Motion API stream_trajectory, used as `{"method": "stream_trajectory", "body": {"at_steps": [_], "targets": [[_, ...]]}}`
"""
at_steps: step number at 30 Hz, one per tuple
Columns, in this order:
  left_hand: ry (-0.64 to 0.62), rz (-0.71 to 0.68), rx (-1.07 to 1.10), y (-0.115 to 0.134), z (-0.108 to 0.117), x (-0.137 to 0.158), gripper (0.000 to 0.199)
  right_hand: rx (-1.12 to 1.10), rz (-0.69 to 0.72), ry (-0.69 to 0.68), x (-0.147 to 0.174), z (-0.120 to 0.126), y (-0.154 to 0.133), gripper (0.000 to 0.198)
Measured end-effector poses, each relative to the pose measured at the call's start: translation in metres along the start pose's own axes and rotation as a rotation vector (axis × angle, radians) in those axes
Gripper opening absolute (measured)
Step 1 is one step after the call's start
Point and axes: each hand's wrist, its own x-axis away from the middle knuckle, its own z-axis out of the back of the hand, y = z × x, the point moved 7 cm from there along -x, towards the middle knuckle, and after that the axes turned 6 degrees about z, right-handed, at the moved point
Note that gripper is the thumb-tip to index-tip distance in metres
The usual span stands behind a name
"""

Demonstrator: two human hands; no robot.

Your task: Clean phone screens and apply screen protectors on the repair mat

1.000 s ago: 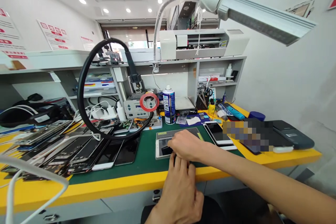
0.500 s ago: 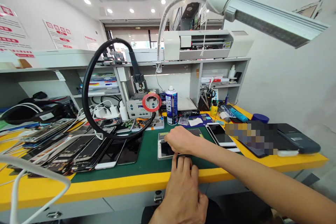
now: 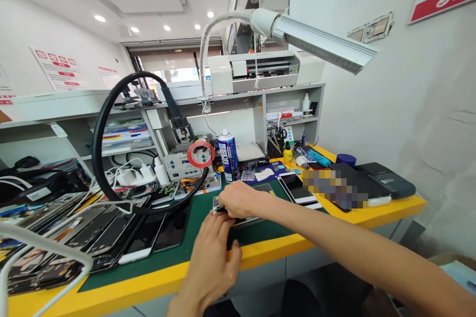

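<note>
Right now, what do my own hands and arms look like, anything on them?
Your left hand and right hand are both ungloved. The right forearm is bare, with no sleeve or bracelet in view; the left wrist shows no watch or band. No rings are visible, though some fingers are hidden.

Dark-screened phones (image 3: pixel 173 228) on green mat (image 3: pixel 159 259)

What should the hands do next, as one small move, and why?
Perhaps ease the right hand slightly aside: it and the left hand crowd together over the phone, hiding most of it, so checking it seems difficult.
</note>
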Motion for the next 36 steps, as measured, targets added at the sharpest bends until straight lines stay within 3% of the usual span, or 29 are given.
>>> {"method": "stream_trajectory", "body": {"at_steps": [4, 10, 15, 19, 26, 32, 36], "targets": [[-0.042, -0.03, -0.148, -0.023, -0.005, 0.0, 0.041, -0.038, -0.009, 0.003, -0.003, 0.003, 0.001, 0.013], [-0.082, -0.034, -0.212, -0.024, -0.009, 0.0, 0.042, -0.145, -0.049, -0.011, -0.007, 0.006, 0.006, 0.015], [-0.124, -0.013, -0.233, -0.027, -0.009, 0.0, 0.046, -0.361, -0.242, -0.038, -0.009, 0.009, 0.037, 0.009], [-0.142, -0.002, -0.237, -0.029, -0.009, 0.001, 0.048, -0.622, -0.42, -0.152, -0.006, -0.01, 0.056, 0.023], [-0.103, -0.008, -0.247, -0.035, -0.012, 0.004, 0.049, -0.928, -0.541, -0.249, 0.005, -0.055, 0.051, 0.024], [0.041, -0.097, -0.237, -0.049, -0.018, 0.006, 0.046, -0.957, -0.592, -0.146, 0.02, -0.059, 0.052, 0.025], [0.077, -0.125, -0.211, -0.072, -0.031, 0.009, 0.048, -0.984, -0.6, -0.127, 0.031, -0.062, 0.064, 0.025]]}}
